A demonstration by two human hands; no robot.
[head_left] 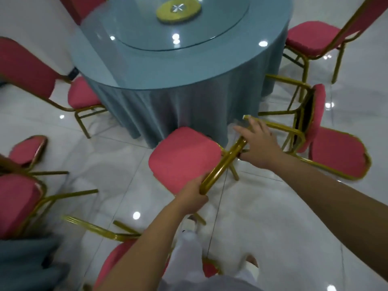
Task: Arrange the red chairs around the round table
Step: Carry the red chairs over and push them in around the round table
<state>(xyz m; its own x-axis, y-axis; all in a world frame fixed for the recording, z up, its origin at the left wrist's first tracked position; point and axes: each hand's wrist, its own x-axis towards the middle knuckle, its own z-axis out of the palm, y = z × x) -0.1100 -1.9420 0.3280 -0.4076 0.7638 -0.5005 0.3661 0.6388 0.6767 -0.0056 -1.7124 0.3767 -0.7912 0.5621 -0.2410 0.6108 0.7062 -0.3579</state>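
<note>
Head view: a red chair (pixel 182 158) stands just beside the round surface (pixel 168 66), at its near edge, seat toward the drape. The left hand (pixel 194 193) has its fingers curled round the chair's gold back rail (pixel 226 160). The right hand (pixel 260 143) lies on the rail's other end, fingers stretched out. A tipped chair (pixel 319 110) lies right of the surface.
</note>
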